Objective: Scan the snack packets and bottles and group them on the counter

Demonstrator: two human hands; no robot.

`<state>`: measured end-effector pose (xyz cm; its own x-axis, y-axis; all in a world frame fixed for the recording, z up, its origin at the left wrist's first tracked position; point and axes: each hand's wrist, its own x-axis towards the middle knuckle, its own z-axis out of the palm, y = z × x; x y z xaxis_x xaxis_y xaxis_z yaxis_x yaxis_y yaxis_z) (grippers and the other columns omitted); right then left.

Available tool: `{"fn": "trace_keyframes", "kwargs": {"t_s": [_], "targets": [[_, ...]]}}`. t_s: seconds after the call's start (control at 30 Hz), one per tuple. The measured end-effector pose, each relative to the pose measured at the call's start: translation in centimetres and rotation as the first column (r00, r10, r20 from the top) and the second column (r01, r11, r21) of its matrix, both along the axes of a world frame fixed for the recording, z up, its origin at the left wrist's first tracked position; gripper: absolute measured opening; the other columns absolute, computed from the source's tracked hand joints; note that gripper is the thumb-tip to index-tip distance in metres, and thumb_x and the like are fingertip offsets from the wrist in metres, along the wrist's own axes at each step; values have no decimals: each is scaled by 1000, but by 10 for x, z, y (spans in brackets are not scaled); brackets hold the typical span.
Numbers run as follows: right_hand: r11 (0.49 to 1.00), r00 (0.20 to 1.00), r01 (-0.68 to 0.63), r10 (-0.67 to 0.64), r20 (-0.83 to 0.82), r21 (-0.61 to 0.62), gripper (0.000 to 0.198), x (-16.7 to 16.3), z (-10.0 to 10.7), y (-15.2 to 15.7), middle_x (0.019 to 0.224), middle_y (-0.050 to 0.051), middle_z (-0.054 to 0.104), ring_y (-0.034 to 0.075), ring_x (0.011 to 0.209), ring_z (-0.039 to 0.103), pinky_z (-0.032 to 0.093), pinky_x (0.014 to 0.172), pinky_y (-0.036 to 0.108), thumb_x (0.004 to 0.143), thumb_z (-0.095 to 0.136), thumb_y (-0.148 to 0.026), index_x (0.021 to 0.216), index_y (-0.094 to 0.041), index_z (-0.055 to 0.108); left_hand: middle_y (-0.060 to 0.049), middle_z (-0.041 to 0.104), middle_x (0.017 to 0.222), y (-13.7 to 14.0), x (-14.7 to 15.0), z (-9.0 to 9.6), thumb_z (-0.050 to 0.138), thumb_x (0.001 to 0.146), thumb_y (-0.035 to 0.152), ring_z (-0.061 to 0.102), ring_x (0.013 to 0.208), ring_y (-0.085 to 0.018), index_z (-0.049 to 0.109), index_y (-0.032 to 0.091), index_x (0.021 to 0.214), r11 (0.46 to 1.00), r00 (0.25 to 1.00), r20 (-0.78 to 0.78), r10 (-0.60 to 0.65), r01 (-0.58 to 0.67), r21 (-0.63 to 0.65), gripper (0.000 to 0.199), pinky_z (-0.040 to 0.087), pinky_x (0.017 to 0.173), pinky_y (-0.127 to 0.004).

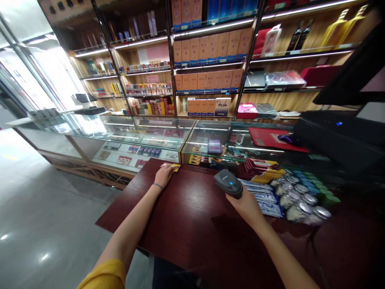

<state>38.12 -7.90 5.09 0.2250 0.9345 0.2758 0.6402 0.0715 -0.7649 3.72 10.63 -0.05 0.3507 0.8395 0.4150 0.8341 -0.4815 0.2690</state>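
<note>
My right hand [248,206] is wrapped round the handle of a dark grey barcode scanner [227,182], held above the table with a blue light lit on its top. At the table's far left edge, my left hand [164,175] has its fingers closed on a small yellow packet [176,167]. Its fingertips are partly hidden. Both hands are over a dark red-brown wooden table [192,224]. Just right of the scanner lie rows of blue-and-white packets [264,198].
Stacked brown-and-yellow packs [260,170] and several lidded jars [300,208] fill the table's right side. Beyond stands a glass display counter [156,134], with a red mat [270,138] on it. Black equipment [325,136] looms at right. Shelves of boxes [210,82] line the wall.
</note>
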Motion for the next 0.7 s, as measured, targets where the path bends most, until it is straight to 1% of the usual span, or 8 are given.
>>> {"fn": "trace_keyframes", "kwargs": {"t_s": [0.1,0.27,0.43,0.5,0.6,0.63,0.7], "targets": [[1000,1000,22,-22,11,-21,52,2,-8,2,104,12,76,33,105,69,52,88,42,76,63,-37,125,-20,58,-7,68,112,10,1,-4,54,96,25,64,103,-22,69,24,103,998,1000,20,-7,8,-55,17,50,91,-31],[998,997,65,-64,36,-27,57,3,-12,2,105,12,76,34,109,68,52,89,43,76,64,-35,130,-21,56,-9,68,113,22,2,-11,56,94,25,61,111,-24,68,22,106,999,998,40,-39,41,-30,16,45,102,-37],[996,997,81,-81,12,-29,58,3,-11,0,106,12,76,35,109,68,51,90,44,75,65,-35,131,-22,57,-9,68,110,23,3,-10,55,94,25,61,110,-24,68,22,105,999,999,20,-38,38,-29,17,45,103,-41],[997,997,71,-71,-20,-12,57,5,-10,0,108,11,75,34,109,68,52,90,43,75,64,-34,131,-22,57,-10,68,111,19,4,-7,55,93,23,61,110,-25,67,22,107,999,999,3,-39,39,-3,18,45,103,-42],[999,997,34,-32,-76,29,55,9,-4,-1,111,10,75,32,108,69,52,89,41,76,64,-33,130,-23,58,-11,66,118,12,12,-4,52,93,21,59,114,-27,66,23,113,993,997,13,-77,76,89,24,46,103,-44],[999,996,25,-22,-88,31,53,11,-1,-1,110,10,75,31,106,69,53,88,40,75,65,-33,127,-23,60,-12,65,120,9,18,-3,51,94,22,59,115,-27,65,22,116,989,995,26,-92,88,121,26,46,102,-44],[997,993,62,-56,-108,54,50,17,6,-4,108,10,75,31,106,69,52,89,41,75,65,-33,124,-22,61,-12,65,121,2,36,1,49,95,22,60,114,-27,63,22,119,978,988,54,-142,132,164,28,48,101,-44]]}}
